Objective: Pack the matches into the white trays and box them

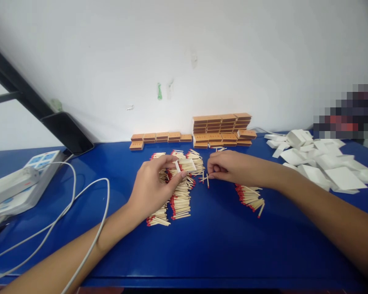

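Note:
My left hand (155,179) grips a small white matchbox tray (194,164) by its left end, between thumb and fingers. Matches with red heads lie inside the tray. Beneath and around it spread heaps of loose matches (180,200) on the blue table (202,245). To the right of the tray, my right hand (222,166) is closed in a pinch, its fingertips down at a few stray matches (207,181). Whether a match sits between those fingertips is too small to make out. Another pile of matches (250,197) lies below my right wrist, partly hidden by it.
Orange-brown matchboxes (222,123) stand stacked against the wall, with a lower row (161,136) to their left. White empty trays (322,159) are heaped at the right. A white cable (107,196) loops over my left forearm from a power strip (15,192); a phone (69,132) leans behind.

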`<state>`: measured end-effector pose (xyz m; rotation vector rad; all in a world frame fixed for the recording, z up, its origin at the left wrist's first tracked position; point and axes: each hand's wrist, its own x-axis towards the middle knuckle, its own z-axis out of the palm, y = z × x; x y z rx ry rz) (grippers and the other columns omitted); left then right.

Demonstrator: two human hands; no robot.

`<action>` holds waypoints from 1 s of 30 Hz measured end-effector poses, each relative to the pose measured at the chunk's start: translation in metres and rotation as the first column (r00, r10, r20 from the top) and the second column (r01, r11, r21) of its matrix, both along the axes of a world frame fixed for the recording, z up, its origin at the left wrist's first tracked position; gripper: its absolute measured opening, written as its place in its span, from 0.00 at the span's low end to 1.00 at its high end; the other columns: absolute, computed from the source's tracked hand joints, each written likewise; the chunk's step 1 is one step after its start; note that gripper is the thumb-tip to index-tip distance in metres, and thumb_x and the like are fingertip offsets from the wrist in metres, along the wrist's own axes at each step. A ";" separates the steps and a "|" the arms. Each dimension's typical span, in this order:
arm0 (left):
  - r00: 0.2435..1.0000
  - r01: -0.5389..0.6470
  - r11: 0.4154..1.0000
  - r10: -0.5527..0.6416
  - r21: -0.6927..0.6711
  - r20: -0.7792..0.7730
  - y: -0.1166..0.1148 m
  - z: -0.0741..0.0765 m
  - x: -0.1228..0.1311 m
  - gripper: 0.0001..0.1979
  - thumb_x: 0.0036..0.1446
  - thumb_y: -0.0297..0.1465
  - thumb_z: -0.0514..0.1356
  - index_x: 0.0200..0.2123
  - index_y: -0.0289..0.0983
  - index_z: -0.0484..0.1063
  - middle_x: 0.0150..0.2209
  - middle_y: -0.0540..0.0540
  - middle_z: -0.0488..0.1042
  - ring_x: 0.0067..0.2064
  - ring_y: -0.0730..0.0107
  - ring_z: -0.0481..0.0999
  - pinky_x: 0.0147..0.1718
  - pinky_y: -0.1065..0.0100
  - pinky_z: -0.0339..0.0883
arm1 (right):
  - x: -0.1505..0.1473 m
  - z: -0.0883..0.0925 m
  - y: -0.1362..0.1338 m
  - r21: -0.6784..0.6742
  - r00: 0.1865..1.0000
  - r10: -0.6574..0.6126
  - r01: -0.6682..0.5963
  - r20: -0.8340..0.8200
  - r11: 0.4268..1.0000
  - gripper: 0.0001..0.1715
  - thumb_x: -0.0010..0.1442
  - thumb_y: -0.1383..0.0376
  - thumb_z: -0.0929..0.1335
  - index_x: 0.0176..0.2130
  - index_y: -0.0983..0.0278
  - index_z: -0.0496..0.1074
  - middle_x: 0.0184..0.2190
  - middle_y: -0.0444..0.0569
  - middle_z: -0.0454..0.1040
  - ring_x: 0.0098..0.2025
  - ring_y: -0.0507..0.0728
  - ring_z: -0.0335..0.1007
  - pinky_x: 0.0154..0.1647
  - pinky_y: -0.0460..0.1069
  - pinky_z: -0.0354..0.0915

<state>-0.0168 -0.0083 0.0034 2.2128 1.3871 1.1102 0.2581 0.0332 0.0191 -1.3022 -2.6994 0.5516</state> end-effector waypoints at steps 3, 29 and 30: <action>1.000 -0.002 1.000 0.002 0.012 -0.008 0.000 0.000 0.000 0.16 0.60 0.41 0.71 0.47 0.41 0.77 0.44 0.44 0.86 0.46 0.54 0.87 0.49 0.55 0.78 | 0.001 0.003 -0.002 -0.031 0.999 -0.036 0.036 -0.018 0.999 0.04 0.64 0.62 0.69 0.38 0.60 0.74 0.34 0.47 0.75 0.33 0.56 0.68 0.32 0.51 0.60; 0.999 0.006 1.000 -0.004 0.030 -0.041 0.000 -0.002 0.000 0.17 0.60 0.42 0.72 0.48 0.42 0.78 0.43 0.44 0.86 0.46 0.54 0.86 0.50 0.53 0.78 | 0.005 0.013 -0.010 -0.134 0.998 -0.032 0.039 0.057 0.990 0.04 0.60 0.66 0.68 0.33 0.59 0.73 0.30 0.46 0.76 0.29 0.55 0.69 0.28 0.50 0.60; 0.999 0.004 1.000 -0.002 0.029 -0.045 0.000 -0.002 0.000 0.18 0.60 0.42 0.72 0.49 0.42 0.78 0.43 0.44 0.86 0.47 0.53 0.86 0.50 0.53 0.78 | 0.005 0.015 -0.011 -0.135 0.997 -0.036 0.045 0.068 0.990 0.04 0.60 0.66 0.68 0.33 0.59 0.73 0.30 0.46 0.76 0.29 0.55 0.69 0.28 0.50 0.60</action>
